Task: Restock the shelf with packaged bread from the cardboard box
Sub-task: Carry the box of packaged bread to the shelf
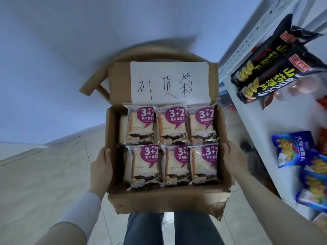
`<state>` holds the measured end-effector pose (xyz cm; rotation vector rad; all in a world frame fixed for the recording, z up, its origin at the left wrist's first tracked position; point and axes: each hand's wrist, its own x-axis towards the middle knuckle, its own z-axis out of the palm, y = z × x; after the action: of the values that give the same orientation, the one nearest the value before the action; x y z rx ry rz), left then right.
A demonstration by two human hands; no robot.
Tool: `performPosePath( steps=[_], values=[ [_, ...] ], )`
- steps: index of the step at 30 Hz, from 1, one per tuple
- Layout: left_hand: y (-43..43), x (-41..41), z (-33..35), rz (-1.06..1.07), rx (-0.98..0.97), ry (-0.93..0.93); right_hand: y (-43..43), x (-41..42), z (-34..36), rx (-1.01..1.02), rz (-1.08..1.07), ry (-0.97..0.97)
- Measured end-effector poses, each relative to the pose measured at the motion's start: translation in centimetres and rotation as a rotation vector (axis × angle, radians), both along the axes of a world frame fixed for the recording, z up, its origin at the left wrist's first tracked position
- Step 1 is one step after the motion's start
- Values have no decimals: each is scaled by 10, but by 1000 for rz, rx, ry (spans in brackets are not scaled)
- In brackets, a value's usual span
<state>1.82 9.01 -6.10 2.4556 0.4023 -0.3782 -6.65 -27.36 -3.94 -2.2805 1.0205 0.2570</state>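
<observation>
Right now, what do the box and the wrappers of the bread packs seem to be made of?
The box looks like brown corrugated cardboard, matte, with torn, ragged edges at its near corners. The bread packs seem wrapped in thin glossy plastic film: partly clear, so the bread shows through, with printed purple labels and crimped seams. Whether the film is layered I cannot tell.

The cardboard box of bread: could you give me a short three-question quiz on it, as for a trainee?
1. True or false: both hands hold the cardboard box.
2. How many bread packets show in the top layer?
3. The shelf is on the person's: A) left B) right

Key: 1. True: left hand and right hand grip its sides. 2. Six. 3. B.
</observation>
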Motion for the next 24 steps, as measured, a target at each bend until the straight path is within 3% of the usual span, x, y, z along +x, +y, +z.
performPosePath(
  steps=[7, 14, 24],
  values=[
    [7, -40, 43, -344, -4, -13, 47, -148, 46, -77, -297, 29],
    [-47, -107, 92, -676, -59, -53, 80, -314, 85, -25, -686, -32],
    [-181, -296, 114, -1211, -56, -119, 123, -590, 112, -17, -1224, -111]
  ],
)
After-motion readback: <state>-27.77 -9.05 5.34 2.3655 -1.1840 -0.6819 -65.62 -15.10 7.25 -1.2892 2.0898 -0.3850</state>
